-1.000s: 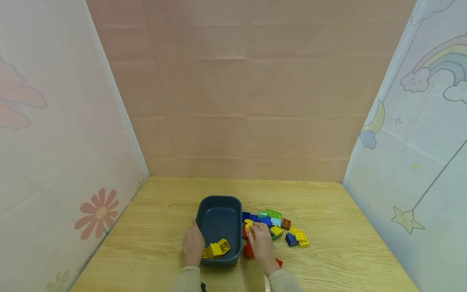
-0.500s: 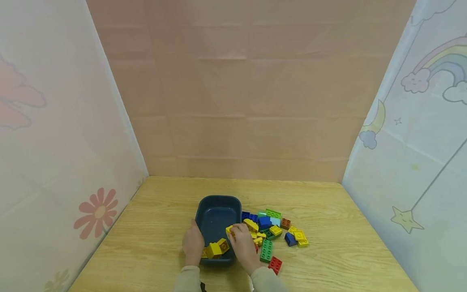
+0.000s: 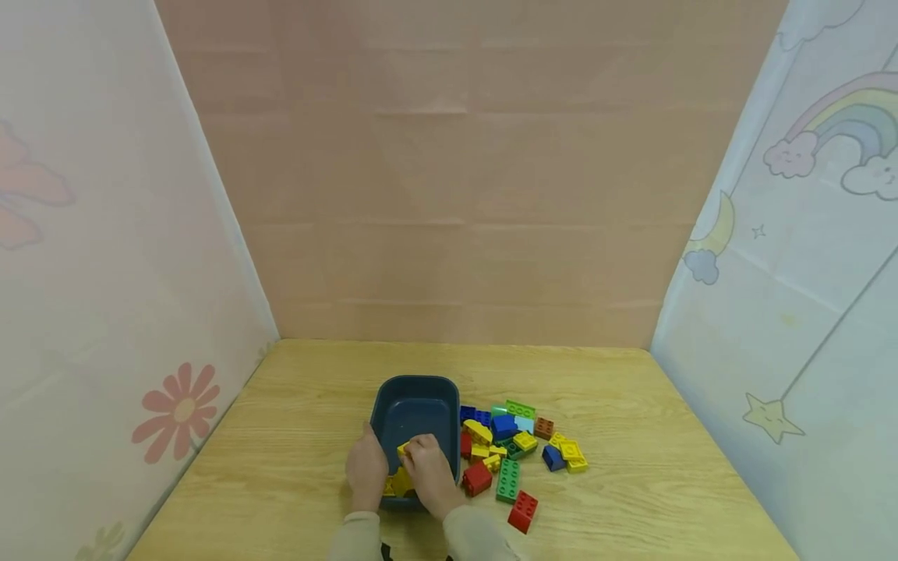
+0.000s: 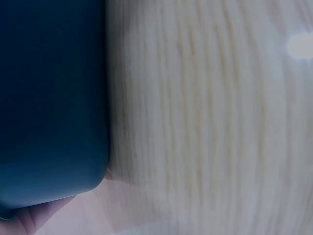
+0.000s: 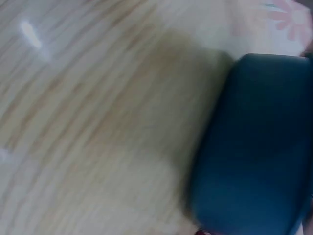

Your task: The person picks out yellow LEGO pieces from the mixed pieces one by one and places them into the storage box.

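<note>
A dark blue plastic bin (image 3: 416, 381) stands on the wooden table, long side pointing away from me. My left hand (image 3: 367, 471) holds its near left side; in the left wrist view a bit of finger (image 4: 34, 215) shows at the bin's wall. Over the inside of the bin, my right hand (image 3: 431, 474) pinches a yellow toy brick (image 3: 403, 449), mostly covered by the fingers. Several yellow bricks (image 3: 401, 484) lie below at the near end of the bin, partly hidden by the right hand. The right wrist view shows mainly the bin's outer wall (image 5: 249, 147).
Right of the bin lies a loose pile of bricks: a red brick (image 3: 478, 479), a long green brick (image 3: 508, 481), a blue brick (image 3: 503, 426), a brown brick (image 3: 543, 427) and several yellow ones. Another red brick (image 3: 522, 512) lies nearest me. Printed cloth walls surround the table (image 3: 316, 389).
My right hand has picked a yellow brick from the pile and carried it left, over the bin. The left hand has stayed at the bin's left side.
</note>
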Demonstrator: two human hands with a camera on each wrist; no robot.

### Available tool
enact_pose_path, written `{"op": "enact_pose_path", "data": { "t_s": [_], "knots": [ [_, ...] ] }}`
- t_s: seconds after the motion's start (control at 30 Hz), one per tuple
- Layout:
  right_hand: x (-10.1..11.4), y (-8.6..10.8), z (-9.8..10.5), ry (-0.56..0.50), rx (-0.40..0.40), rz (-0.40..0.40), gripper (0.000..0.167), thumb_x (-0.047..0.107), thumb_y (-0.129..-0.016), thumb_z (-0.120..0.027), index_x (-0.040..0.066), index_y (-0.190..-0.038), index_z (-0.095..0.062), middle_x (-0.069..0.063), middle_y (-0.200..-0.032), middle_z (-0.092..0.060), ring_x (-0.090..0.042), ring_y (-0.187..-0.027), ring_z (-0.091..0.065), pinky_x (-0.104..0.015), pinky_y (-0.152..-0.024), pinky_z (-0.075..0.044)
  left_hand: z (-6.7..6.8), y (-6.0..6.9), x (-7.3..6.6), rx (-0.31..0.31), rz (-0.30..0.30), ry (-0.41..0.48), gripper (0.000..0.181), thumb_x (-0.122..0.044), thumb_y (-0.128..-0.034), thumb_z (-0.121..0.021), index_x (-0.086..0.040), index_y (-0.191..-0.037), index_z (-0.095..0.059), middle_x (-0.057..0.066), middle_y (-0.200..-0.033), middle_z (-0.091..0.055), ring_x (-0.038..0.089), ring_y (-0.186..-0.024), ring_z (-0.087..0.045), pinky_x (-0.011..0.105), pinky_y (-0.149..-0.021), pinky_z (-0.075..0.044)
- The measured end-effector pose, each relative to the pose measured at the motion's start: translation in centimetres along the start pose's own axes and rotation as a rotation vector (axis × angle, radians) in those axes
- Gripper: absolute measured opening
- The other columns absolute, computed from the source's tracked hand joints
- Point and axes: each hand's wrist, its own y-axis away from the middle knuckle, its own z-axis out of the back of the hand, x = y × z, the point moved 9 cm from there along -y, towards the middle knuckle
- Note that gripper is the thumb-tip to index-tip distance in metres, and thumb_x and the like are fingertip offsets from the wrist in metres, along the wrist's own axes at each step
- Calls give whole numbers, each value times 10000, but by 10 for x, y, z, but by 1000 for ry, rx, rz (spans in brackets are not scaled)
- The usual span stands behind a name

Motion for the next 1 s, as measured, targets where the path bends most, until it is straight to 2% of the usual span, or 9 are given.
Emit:
{"op": "enact_pose_path", "data": {
  "t_s": [0.17,0.33,0.6,0.87,0.93,1.0],
  "knots": [
    [-1,-1,-6,23,13,4,55,82,-795,-653,46,-827,-680,-16,-841,-577,-135,-815,-535,-154,-681,-457,-2,-3,3,-5,6,20,415,67,-784,-563,147,-1181,-470,187,-599,-543,277,-482,-543,368,-434,-452],
    [-6,0,-9,-5,45,-15,80,75,-807,-636,34,-856,-683,-26,-851,-590,-146,-817,-540,-179,-694,-465,0,-4,4,-15,10,26,406,67,-787,-553,135,-1181,-478,206,-628,-554,304,-509,-552,391,-453,-457],
    [-9,1,-19,-40,174,-32,150,71,-839,-596,-6,-938,-678,-61,-913,-598,-164,-865,-546,-191,-715,-471,0,-3,1,4,-2,7,410,67,-794,-555,145,-1187,-470,181,-601,-539,259,-488,-539,344,-427,-444],
    [-9,3,-33,0,341,-41,203,105,-877,-550,2,-1014,-659,-86,-985,-633,-200,-924,-576,-258,-749,-480,-2,-1,1,-3,-4,12,397,65,-799,-544,141,-1183,-479,190,-612,-551,263,-491,-545,347,-422,-441],
    [-10,4,-36,8,376,-50,196,124,-885,-540,20,-998,-661,-77,-979,-640,-205,-915,-581,-281,-753,-482,-2,-1,1,-5,-4,14,396,65,-799,-542,141,-1182,-479,198,-629,-560,274,-509,-554,357,-434,-447],
    [-12,5,-39,-4,407,-68,170,146,-898,-521,48,-918,-659,-42,-898,-643,-197,-860,-588,-284,-725,-487,-2,-1,1,-8,-5,16,391,67,-797,-541,143,-1176,-482,208,-646,-567,287,-527,-562,369,-447,-454]
  ]
}}
